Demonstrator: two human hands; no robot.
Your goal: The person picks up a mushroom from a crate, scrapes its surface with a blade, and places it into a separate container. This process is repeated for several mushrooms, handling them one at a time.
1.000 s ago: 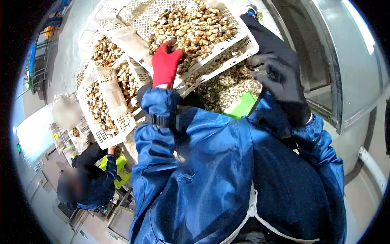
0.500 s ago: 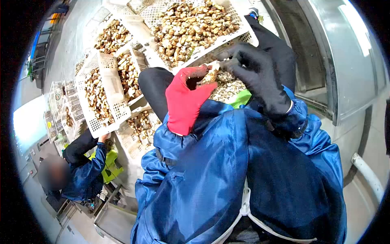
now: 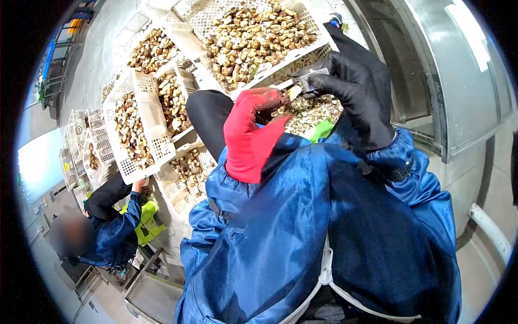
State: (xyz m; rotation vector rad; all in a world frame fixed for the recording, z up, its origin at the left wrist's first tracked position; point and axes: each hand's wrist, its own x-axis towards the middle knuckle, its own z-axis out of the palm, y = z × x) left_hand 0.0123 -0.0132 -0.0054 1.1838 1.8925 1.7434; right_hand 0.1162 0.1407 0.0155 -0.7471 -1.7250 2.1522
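My left hand (image 3: 251,135), in a red glove with dirty fingertips, is closed round a small whitish-brown mushroom piece (image 3: 294,92). Facing it on the right, my right hand (image 3: 353,89) in a black glove grips a flat metal blade (image 3: 314,79), its edge close to the piece. Both hands are above a container of small pale pieces (image 3: 315,114), which they partly hide. Just beyond stands a white perforated crate (image 3: 291,58) heaped with brown and cream mushrooms (image 3: 253,40).
More white crates (image 3: 145,100) of mushrooms stand at the left. A co-worker in a blue jacket (image 3: 116,235) sits at the lower left, one hand at a crate. Metal-framed panels (image 3: 464,81) and a white pipe (image 3: 490,232) are on the right.
My right hand has turned and moved slightly, showing the flat of the blade. My left hand's fingers have drawn closer round the piece.
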